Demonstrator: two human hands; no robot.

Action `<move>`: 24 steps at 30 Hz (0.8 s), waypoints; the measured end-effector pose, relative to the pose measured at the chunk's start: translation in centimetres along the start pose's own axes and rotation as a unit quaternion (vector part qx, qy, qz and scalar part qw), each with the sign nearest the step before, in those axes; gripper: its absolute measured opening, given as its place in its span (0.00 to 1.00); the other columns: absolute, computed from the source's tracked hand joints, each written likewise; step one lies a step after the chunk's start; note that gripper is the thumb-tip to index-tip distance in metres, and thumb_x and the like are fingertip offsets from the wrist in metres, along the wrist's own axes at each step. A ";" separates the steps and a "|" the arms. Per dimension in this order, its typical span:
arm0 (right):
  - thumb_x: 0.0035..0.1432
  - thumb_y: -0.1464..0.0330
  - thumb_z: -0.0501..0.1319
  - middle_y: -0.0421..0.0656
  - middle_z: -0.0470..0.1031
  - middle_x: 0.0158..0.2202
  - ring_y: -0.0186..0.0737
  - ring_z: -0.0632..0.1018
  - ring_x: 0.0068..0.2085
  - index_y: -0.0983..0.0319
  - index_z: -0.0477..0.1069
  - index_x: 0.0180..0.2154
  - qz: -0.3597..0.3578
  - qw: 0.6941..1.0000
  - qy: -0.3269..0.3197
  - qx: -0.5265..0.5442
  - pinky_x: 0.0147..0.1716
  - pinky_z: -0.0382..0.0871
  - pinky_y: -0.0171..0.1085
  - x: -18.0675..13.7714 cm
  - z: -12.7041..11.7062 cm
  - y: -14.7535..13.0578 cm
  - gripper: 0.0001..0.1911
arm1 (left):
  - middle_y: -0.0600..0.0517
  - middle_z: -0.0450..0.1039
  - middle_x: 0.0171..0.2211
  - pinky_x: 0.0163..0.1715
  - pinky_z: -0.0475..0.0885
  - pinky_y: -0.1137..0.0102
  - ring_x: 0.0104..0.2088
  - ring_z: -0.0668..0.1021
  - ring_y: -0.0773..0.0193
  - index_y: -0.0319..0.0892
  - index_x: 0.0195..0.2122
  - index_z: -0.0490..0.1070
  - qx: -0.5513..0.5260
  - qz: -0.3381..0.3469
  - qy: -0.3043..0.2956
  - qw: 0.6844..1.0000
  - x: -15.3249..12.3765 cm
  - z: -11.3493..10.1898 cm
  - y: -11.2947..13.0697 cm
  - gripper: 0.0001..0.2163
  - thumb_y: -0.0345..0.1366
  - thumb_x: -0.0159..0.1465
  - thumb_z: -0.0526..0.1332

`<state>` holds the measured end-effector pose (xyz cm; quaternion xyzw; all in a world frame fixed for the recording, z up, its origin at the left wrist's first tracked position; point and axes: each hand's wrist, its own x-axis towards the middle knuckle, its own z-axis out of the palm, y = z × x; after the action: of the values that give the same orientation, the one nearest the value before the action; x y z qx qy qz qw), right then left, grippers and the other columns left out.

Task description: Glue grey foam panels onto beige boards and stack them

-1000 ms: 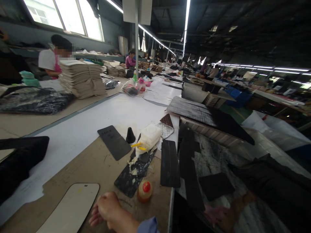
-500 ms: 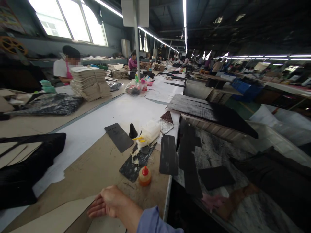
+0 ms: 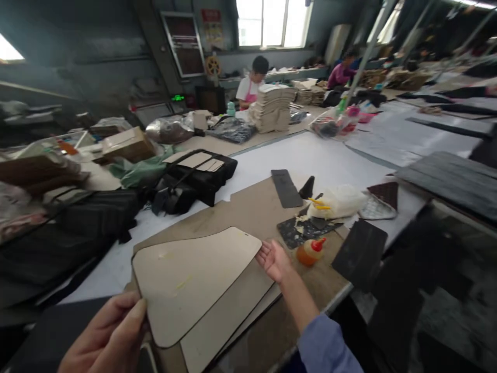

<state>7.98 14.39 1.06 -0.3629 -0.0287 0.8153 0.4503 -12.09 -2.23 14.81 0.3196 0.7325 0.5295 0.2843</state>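
A beige panel (image 3: 198,280) with a dark edge, wide at one end and narrower at the other, is tilted in front of me. My left hand (image 3: 112,331) pinches its near left edge between thumb and fingers. At the panel's narrow right corner is my right hand (image 3: 274,260), fingers stretched out and palm partly showing; fingertips meet the edge, and I cannot tell whether they bear it. More beige panels (image 3: 233,313) lie underneath. Just right of my right hand stands a squeeze bottle (image 3: 309,252) with amber liquid and a red cap.
Beyond the bottle are a glue-smeared dark board (image 3: 289,233), a whitish plastic container (image 3: 341,201), a black cone (image 3: 306,186) and dark flat pieces (image 3: 361,254). A black bag-like item (image 3: 205,178) sits left. A co-worker (image 3: 250,85) is behind stacked beige pieces (image 3: 274,109).
My view has swung left. My left hand has come into view holding a beige panel. The open right hand is now at that panel's corner.
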 end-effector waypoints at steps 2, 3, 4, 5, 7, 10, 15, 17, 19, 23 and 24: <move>0.64 0.65 0.42 0.45 0.75 0.28 0.33 0.76 0.29 0.64 0.66 0.32 0.012 1.000 -0.007 -0.025 0.32 0.70 0.33 -0.5 -0.4 0.3 0.18 | 0.55 0.72 0.24 0.23 0.69 0.73 0.26 0.72 0.64 0.46 0.32 0.70 -0.044 -0.024 -0.012 0.999 -0.8 -1.4 -0.7 0.17 0.52 0.48 0.65; 0.64 0.65 0.43 0.45 0.75 0.28 0.33 0.76 0.28 0.64 0.67 0.32 0.017 0.999 -0.008 -0.038 0.31 0.70 0.33 -0.8 -0.6 0.6 0.18 | 0.55 0.71 0.24 0.24 0.68 0.74 0.26 0.71 0.65 0.45 0.32 0.70 -0.057 -0.029 -0.025 0.998 -1.2 -1.9 -1.2 0.17 0.51 0.48 0.65; 0.63 0.66 0.44 0.45 0.75 0.27 0.33 0.76 0.27 0.65 0.67 0.32 0.022 0.998 -0.007 -0.052 0.30 0.70 0.33 -1.1 -0.8 0.9 0.16 | 0.55 0.71 0.24 0.25 0.68 0.75 0.27 0.71 0.65 0.44 0.32 0.70 -0.059 -0.028 -0.039 0.997 -1.5 -2.3 -1.8 0.16 0.50 0.48 0.65; 0.63 0.67 0.46 0.44 0.75 0.26 0.32 0.76 0.27 0.64 0.68 0.32 0.025 0.997 -0.004 -0.067 0.29 0.69 0.32 -1.3 -1.1 1.3 0.15 | 0.54 0.71 0.25 0.26 0.68 0.75 0.27 0.71 0.66 0.43 0.32 0.70 -0.054 -0.024 -0.052 0.997 -1.9 -2.7 -2.5 0.16 0.49 0.50 0.65; 0.61 0.69 0.49 0.42 0.75 0.26 0.32 0.76 0.27 0.64 0.68 0.32 0.029 0.995 0.004 -0.099 0.29 0.69 0.32 -1.7 -1.7 2.0 0.11 | 0.54 0.70 0.26 0.27 0.68 0.75 0.27 0.70 0.67 0.42 0.33 0.70 -0.046 -0.021 -0.082 0.995 -2.7 -3.4 -4.0 0.16 0.48 0.52 0.63; 0.57 0.71 0.54 0.42 0.76 0.27 0.33 0.76 0.28 0.64 0.70 0.33 0.024 0.987 0.007 -0.156 0.30 0.70 0.33 -2.3 -3.0 3.0 0.06 | 0.53 0.69 0.25 0.27 0.68 0.74 0.26 0.70 0.66 0.41 0.33 0.69 -0.038 -0.027 -0.109 0.993 -4.0 -4.2 -6.1 0.15 0.48 0.54 0.61; 0.46 0.69 0.64 0.45 0.76 0.32 0.34 0.75 0.30 0.65 0.72 0.33 -0.028 0.966 0.000 -0.258 0.29 0.69 0.32 -3.6 -5.3 3.8 0.09 | 0.53 0.66 0.23 0.24 0.66 0.74 0.25 0.68 0.67 0.40 0.28 0.68 -0.008 -0.040 -0.136 0.990 -5.5 -4.4 -7.9 0.15 0.49 0.55 0.59; 0.43 0.66 0.66 0.44 0.75 0.30 0.34 0.73 0.28 0.65 0.72 0.33 -0.069 0.952 0.013 -0.297 0.27 0.68 0.32 -3.9 -6.1 3.8 0.13 | 0.54 0.64 0.22 0.24 0.65 0.74 0.24 0.66 0.67 0.40 0.28 0.68 -0.004 -0.036 -0.143 0.989 -5.8 -4.5 -8.1 0.16 0.50 0.55 0.58; 0.42 0.63 0.66 0.42 0.74 0.29 0.33 0.71 0.27 0.65 0.71 0.34 -0.113 0.938 0.031 -0.327 0.25 0.66 0.31 -4.0 -6.9 3.4 0.17 | 0.54 0.64 0.22 0.23 0.64 0.74 0.24 0.65 0.68 0.41 0.28 0.68 -0.001 -0.031 -0.136 0.990 -5.8 -4.5 -8.4 0.16 0.50 0.56 0.57; 0.48 0.56 0.59 0.43 0.73 0.34 0.35 0.70 0.29 0.64 0.69 0.41 -0.253 0.826 0.079 -0.497 0.29 0.65 0.34 -3.5 -8.2 2.0 0.21 | 0.54 0.65 0.22 0.25 0.65 0.73 0.24 0.67 0.66 0.41 0.27 0.67 0.024 -0.041 -0.099 0.994 -4.4 -3.9 -10.9 0.15 0.49 0.55 0.56; 0.49 0.55 0.56 0.45 0.73 0.35 0.36 0.71 0.30 0.64 0.68 0.41 -0.284 0.779 0.090 -0.552 0.31 0.66 0.36 -3.3 -8.5 1.8 0.22 | 0.54 0.66 0.22 0.26 0.65 0.72 0.25 0.68 0.66 0.41 0.26 0.67 0.039 -0.050 -0.091 0.994 -4.0 -3.5 -11.9 0.15 0.49 0.55 0.55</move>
<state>13.06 8.44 -3.97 -0.5962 -0.5353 0.4589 0.3840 -14.17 -10.17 4.68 0.3400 0.7386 0.4548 0.3633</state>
